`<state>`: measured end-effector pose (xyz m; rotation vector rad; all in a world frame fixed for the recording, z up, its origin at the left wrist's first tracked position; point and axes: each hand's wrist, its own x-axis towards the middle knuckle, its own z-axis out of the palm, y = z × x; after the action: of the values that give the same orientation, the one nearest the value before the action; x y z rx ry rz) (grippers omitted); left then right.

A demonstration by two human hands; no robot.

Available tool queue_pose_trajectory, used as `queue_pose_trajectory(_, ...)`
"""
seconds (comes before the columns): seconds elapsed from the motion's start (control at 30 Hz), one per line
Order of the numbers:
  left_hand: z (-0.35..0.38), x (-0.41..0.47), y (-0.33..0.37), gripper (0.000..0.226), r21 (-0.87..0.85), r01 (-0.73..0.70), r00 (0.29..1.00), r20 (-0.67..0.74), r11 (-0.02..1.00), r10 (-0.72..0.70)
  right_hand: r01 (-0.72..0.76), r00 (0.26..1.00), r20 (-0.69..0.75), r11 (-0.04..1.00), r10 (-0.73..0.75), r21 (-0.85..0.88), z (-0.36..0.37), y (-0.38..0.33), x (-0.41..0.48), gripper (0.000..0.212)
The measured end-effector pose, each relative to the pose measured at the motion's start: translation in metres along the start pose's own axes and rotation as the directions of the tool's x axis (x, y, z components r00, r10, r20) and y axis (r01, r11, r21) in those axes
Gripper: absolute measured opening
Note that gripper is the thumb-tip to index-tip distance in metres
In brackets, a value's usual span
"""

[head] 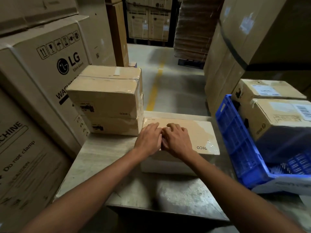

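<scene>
A flat cardboard box [200, 133] with clear tape on its top lies on a steel table [104, 157]. Both of my hands lie side by side on the near left part of its top. My left hand [149, 139] presses down with its fingers stretched forward. My right hand [176, 140] rests beside it, touching it, with the fingers bent at the knuckles against the box top. Nothing is gripped in either hand as far as I can see.
Two taped cartons [107, 98] are stacked at the table's far left. A blue plastic crate [235, 137] on the right holds two labelled cartons [276, 118]. Large appliance boxes [42, 73] wall the left side. An aisle with a yellow floor line [154, 88] runs ahead.
</scene>
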<state>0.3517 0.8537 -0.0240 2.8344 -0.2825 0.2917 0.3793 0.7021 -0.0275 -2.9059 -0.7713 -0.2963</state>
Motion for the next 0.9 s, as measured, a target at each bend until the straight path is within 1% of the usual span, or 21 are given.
queue_pose_trajectory(0.07,0.005,0.005,-0.004,0.046,-0.013,0.054,0.997,0.057,0.998,-0.053,-0.014,0.998,0.057,0.999,0.013,0.028,0.002,0.004,0.001,0.049)
queue_pose_trajectory(0.17,0.011,0.009,-0.004,0.049,-0.016,0.109,0.99,0.096,0.994,-0.107,-0.05,0.992,0.122,0.995,0.039,0.086,0.007,0.004,-0.003,0.058)
queue_pose_trajectory(0.27,0.005,0.017,0.004,0.042,0.042,0.128,0.981,0.139,0.991,-0.132,-0.049,0.991,0.133,0.992,0.033,0.113,-0.003,0.008,0.007,0.053)
queue_pose_trajectory(0.33,-0.002,0.022,0.011,0.038,0.095,0.151,0.973,0.162,0.984,-0.164,-0.025,0.985,0.172,0.989,0.0,0.145,-0.013,0.016,0.014,0.052)
queue_pose_trajectory(0.37,-0.004,0.024,0.015,0.038,0.09,0.157,0.971,0.17,0.984,-0.17,-0.023,0.982,0.189,0.989,-0.006,0.148,-0.016,0.021,0.015,0.051)
queue_pose_trajectory(0.43,-0.004,0.027,0.024,0.042,0.014,0.137,0.972,0.192,0.991,-0.137,-0.061,0.979,0.199,0.993,0.041,0.099,-0.015,0.032,0.011,0.053)
queue_pose_trajectory(0.53,0.006,0.034,0.042,0.052,-0.081,0.094,0.966,0.248,0.992,-0.071,-0.184,0.96,0.226,0.981,0.167,0.058,-0.005,0.049,-0.003,0.063)
queue_pose_trajectory(0.6,0.015,0.033,0.051,0.06,-0.075,0.115,0.959,0.27,0.991,-0.091,-0.188,0.953,0.251,0.98,0.168,0.06,-0.001,0.057,-0.007,0.064)
queue_pose_trajectory(0.7,0.019,0.034,0.052,0.062,-0.045,0.121,0.96,0.259,0.992,-0.105,-0.187,0.946,0.284,0.979,0.156,0.086,-0.002,0.06,-0.004,0.065)
queue_pose_trajectory(0.77,0.015,0.037,0.052,0.061,-0.039,0.113,0.961,0.259,0.993,-0.099,-0.189,0.938,0.311,0.978,0.154,0.086,-0.006,0.059,-0.001,0.063)
queue_pose_trajectory(0.83,0.013,0.037,0.053,0.058,-0.038,0.092,0.967,0.242,0.995,-0.08,-0.21,0.94,0.296,0.972,0.17,0.105,-0.013,0.055,0.0,0.055)
queue_pose_trajectory(0.9,0.014,0.033,0.053,0.05,-0.022,0.023,0.985,0.171,0.999,-0.019,-0.205,0.969,0.163,0.973,0.186,0.109,-0.018,0.047,-0.006,0.034)
